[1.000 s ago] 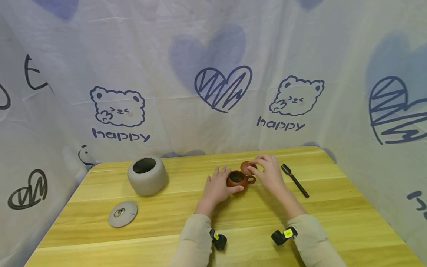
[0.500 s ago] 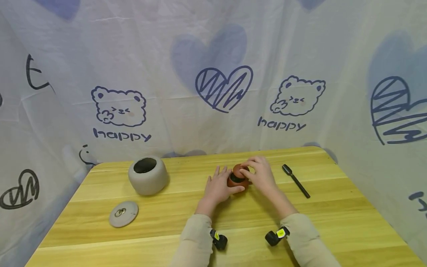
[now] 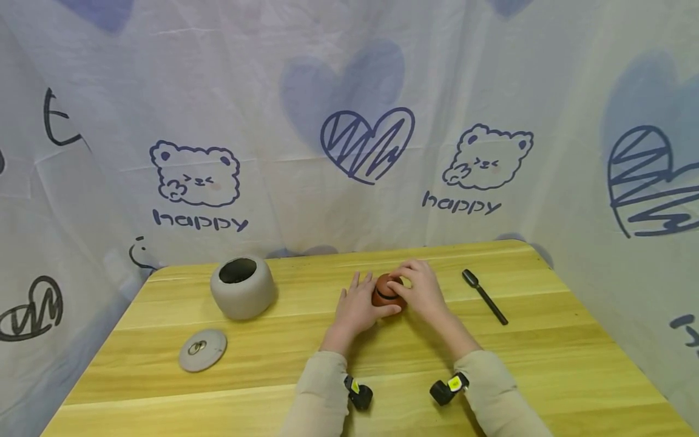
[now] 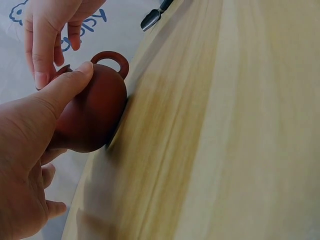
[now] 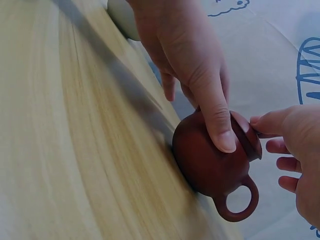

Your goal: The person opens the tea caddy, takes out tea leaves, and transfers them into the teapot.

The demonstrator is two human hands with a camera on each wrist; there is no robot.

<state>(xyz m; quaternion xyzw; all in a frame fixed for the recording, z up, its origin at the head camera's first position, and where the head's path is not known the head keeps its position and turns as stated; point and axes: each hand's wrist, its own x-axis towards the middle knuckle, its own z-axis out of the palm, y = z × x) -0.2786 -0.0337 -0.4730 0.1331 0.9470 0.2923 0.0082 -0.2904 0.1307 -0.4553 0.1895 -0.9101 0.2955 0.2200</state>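
A small reddish-brown teapot [image 3: 389, 304] with a loop handle [image 5: 239, 204] stands on the wooden table. My left hand [image 3: 357, 311] grips its body from the left, thumb on the near side and fingers reaching behind it. With thumb and fingertips, my right hand [image 3: 425, 292] pinches the knob of the matching lid [image 5: 246, 134]. That lid sits tilted over the teapot's mouth, and a dark gap shows beneath its near edge in the head view. My right hand hides the handle from the head camera. The spout is hidden too.
A grey round jar [image 3: 243, 290] stands uncovered at the table's left, dark inside. Its flat grey lid [image 3: 202, 351] with metal rings lies in front of it. To the right lies a black scoop [image 3: 485, 297]. Printed cloth [image 3: 273, 200] hangs behind the table.
My right hand has brought the teapot lid left and down from beside the teapot onto its mouth. The left hand stays in place on the teapot.
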